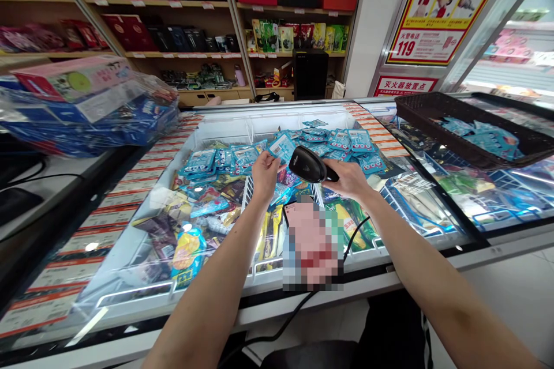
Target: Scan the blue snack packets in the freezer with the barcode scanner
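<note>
My right hand point(348, 179) is wrapped round the handle of a black barcode scanner point(308, 165), its head turned to the left. Between the thumb and fingers of my left hand point(265, 172) is a small blue packet point(282, 147), with its barcode label showing. The scanner head is close beside that packet. Behind both hands, many similar blue packets point(341, 139) lie heaped on the glass top of a freezer point(162, 213). Another pile of blue packets point(201, 161) lies to the left. Nearer me, a phone point(309, 230), mostly blurred out, rests on the glass.
A dark brown basket point(415, 109) with blue packets stands at the right. Plastic-wrapped boxes point(86, 106) are stacked at the left. The scanner's black cable point(355, 236) runs over the freezer's front edge. Shelves point(173, 3) with bottles and boxes stand behind.
</note>
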`<act>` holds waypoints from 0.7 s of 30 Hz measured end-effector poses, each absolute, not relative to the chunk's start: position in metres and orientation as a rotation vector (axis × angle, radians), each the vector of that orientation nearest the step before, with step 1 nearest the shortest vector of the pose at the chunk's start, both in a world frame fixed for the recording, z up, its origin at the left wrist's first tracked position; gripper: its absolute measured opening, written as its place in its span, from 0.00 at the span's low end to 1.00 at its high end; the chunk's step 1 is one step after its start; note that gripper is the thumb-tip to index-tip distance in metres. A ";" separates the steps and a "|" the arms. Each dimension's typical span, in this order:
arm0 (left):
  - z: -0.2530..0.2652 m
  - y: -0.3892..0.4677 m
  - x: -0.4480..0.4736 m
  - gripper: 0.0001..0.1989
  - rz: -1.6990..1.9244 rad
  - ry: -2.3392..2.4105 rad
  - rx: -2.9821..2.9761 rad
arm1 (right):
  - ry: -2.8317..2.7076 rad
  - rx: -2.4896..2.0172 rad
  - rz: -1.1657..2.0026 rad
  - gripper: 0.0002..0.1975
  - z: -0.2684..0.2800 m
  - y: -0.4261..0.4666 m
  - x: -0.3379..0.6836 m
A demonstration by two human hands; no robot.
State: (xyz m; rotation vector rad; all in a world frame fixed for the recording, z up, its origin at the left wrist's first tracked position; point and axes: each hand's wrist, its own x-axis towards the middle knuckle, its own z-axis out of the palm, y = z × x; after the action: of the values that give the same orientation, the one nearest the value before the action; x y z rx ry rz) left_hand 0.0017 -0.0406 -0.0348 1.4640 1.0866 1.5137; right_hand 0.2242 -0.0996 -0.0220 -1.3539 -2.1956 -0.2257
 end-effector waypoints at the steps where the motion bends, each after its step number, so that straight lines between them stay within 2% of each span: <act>1: -0.035 -0.040 0.000 0.05 1.526 1.113 1.486 | -2.189 -1.356 -0.226 0.21 -0.023 -0.099 0.225; 6: -0.028 -0.033 -0.024 0.19 1.683 1.522 1.755 | -2.166 -1.371 -0.232 0.21 -0.026 -0.097 0.227; 11: -0.019 -0.026 -0.065 0.23 1.626 1.941 1.854 | -2.176 -1.384 -0.223 0.21 -0.026 -0.096 0.229; 18: -0.012 -0.039 -0.067 0.17 1.559 1.998 2.036 | -2.180 -1.397 -0.245 0.22 -0.027 -0.096 0.229; 21: -0.016 -0.044 -0.052 0.17 1.383 1.763 2.379 | -2.186 -1.395 -0.254 0.22 -0.027 -0.096 0.229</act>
State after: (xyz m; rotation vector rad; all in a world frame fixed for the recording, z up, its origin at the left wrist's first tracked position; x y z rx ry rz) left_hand -0.0518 -0.0439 -0.0161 2.3793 1.7633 1.3834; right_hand 0.2293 -0.0961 -0.0270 -1.3951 -2.1856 -0.2536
